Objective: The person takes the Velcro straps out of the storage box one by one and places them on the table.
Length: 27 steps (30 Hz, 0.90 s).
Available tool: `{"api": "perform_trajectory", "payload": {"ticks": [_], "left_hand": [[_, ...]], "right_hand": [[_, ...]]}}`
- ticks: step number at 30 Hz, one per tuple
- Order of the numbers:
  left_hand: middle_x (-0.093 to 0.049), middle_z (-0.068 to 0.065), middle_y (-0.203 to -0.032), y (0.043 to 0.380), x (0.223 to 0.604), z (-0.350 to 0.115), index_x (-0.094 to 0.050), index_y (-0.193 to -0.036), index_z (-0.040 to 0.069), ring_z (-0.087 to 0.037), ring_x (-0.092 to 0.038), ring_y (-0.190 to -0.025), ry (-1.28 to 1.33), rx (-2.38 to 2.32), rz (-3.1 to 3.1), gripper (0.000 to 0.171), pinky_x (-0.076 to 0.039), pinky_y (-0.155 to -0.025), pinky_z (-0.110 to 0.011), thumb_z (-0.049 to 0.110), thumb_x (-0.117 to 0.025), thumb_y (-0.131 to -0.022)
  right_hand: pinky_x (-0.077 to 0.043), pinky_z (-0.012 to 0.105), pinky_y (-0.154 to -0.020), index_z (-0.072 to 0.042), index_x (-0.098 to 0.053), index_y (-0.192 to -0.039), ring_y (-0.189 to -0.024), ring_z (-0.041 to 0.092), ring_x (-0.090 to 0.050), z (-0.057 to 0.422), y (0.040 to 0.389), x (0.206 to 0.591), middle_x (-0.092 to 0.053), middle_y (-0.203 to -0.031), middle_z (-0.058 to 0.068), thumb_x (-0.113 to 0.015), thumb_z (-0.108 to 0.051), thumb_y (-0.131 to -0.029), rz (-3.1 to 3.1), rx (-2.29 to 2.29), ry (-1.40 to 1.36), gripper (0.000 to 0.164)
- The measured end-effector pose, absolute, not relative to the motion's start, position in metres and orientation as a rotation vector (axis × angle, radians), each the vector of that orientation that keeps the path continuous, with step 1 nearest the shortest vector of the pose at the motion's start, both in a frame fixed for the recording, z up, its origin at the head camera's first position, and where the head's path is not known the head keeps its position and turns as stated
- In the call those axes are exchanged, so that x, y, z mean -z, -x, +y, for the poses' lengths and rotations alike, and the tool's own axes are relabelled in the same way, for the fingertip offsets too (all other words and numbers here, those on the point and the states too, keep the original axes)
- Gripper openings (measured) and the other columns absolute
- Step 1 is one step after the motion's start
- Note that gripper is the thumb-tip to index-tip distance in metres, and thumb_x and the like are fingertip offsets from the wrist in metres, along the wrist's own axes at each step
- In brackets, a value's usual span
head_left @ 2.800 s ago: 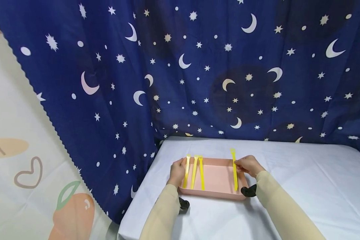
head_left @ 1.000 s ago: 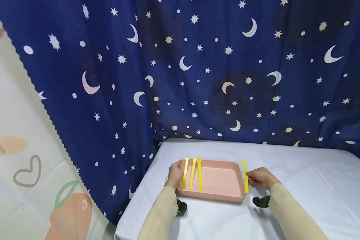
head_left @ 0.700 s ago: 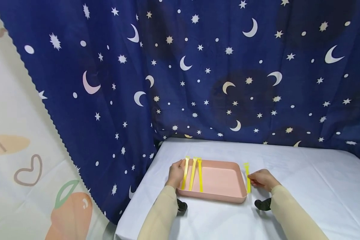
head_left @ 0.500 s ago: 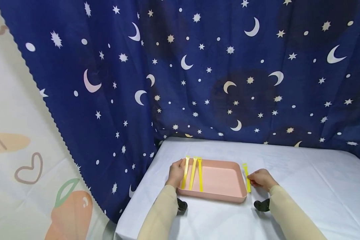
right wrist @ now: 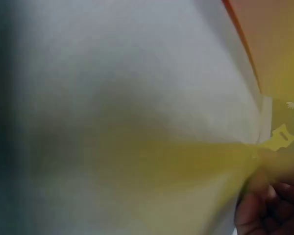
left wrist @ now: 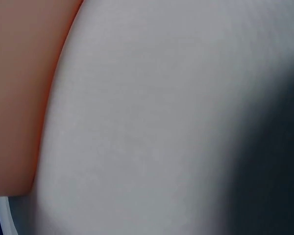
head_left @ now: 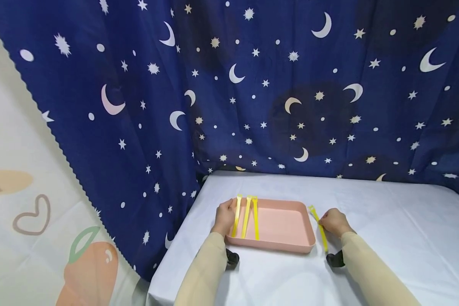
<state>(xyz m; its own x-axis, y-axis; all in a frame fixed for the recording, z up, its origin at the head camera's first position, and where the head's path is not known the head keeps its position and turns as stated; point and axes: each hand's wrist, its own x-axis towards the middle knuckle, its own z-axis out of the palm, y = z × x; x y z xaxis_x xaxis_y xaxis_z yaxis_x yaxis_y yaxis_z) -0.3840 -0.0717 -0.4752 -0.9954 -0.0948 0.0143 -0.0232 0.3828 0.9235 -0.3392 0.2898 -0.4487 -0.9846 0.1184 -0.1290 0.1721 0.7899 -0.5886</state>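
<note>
Pinching a yellow strip (head_left: 323, 238) near mid-length, the right hand (head_left: 333, 221) holds it just beside the pink tray (head_left: 283, 227), off the end farther from the counter's (head_left: 405, 221) left edge. Strip looks light, thin, bendy, maybe slick; I'd grip mid-body, clear of the slotted end (right wrist: 275, 142), which points toward the counter's far edge. Touching counter or not: can't tell. Left hand (head_left: 224, 217) grips the tray's opposite end, well apart from that strip, beside three more strips (head_left: 246, 216).
</note>
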Motion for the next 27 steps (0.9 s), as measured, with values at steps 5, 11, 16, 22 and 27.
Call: {"api": "perform_trajectory", "payload": {"ticks": [5, 11, 16, 22, 27], "left_hand": [[-0.049, -0.01, -0.153, 0.386, 0.468, -0.073, -0.049, -0.148, 0.009, -0.028, -0.041, -0.146, -0.113, 1.704, -2.544, 0.044, -0.036, -0.122, -0.045, 0.004, -0.037, -0.106], [-0.049, -0.011, -0.153, 0.381, 0.466, -0.073, -0.048, -0.148, 0.007, -0.029, -0.04, -0.146, -0.113, 1.683, -2.54, 0.044, -0.035, -0.122, -0.046, 0.004, -0.036, -0.106], [-0.049, -0.011, -0.153, 0.382, 0.466, -0.072, -0.049, -0.148, 0.007, -0.029, -0.04, -0.146, -0.097, 1.691, -2.535, 0.044, -0.036, -0.122, -0.045, 0.004, -0.037, -0.106], [-0.049, -0.01, -0.153, 0.383, 0.468, -0.07, -0.049, -0.148, 0.009, -0.027, -0.04, -0.146, -0.121, 1.712, -2.54, 0.044, -0.036, -0.122, -0.045, 0.004, -0.037, -0.105], [-0.049, -0.01, -0.153, 0.384, 0.472, -0.068, -0.049, -0.148, 0.009, -0.028, -0.041, -0.146, -0.13, 1.721, -2.543, 0.045, -0.037, -0.121, -0.045, 0.004, -0.038, -0.105]], "right_hand": [[-0.047, 0.025, -0.057, 0.013, -0.065, -0.095, -0.07, 0.02, -0.056, 0.288, 0.342, 0.444, -0.063, -0.079, 0.014, -0.06, -0.007, -0.09, 2.929, 0.972, -0.236, 0.021], [-0.047, 0.025, -0.055, 0.011, -0.066, -0.09, -0.067, 0.02, -0.056, 0.286, 0.342, 0.443, -0.064, -0.077, 0.015, -0.063, -0.007, -0.086, 2.978, 0.952, -0.245, 0.019], [-0.048, 0.027, -0.056, 0.012, -0.066, -0.09, -0.069, 0.023, -0.056, 0.287, 0.341, 0.442, -0.065, -0.078, 0.016, -0.065, -0.009, -0.083, 2.99, 0.941, -0.272, 0.022], [-0.046, 0.025, -0.054, 0.011, -0.067, -0.088, -0.065, 0.021, -0.055, 0.289, 0.339, 0.446, -0.063, -0.075, 0.014, -0.067, -0.01, -0.082, 2.967, 0.95, -0.33, 0.022], [-0.045, 0.025, -0.053, 0.01, -0.067, -0.085, -0.063, 0.02, -0.054, 0.294, 0.335, 0.453, -0.063, -0.073, 0.013, -0.066, -0.012, -0.083, 2.941, 1.021, -0.334, 0.022]]}}
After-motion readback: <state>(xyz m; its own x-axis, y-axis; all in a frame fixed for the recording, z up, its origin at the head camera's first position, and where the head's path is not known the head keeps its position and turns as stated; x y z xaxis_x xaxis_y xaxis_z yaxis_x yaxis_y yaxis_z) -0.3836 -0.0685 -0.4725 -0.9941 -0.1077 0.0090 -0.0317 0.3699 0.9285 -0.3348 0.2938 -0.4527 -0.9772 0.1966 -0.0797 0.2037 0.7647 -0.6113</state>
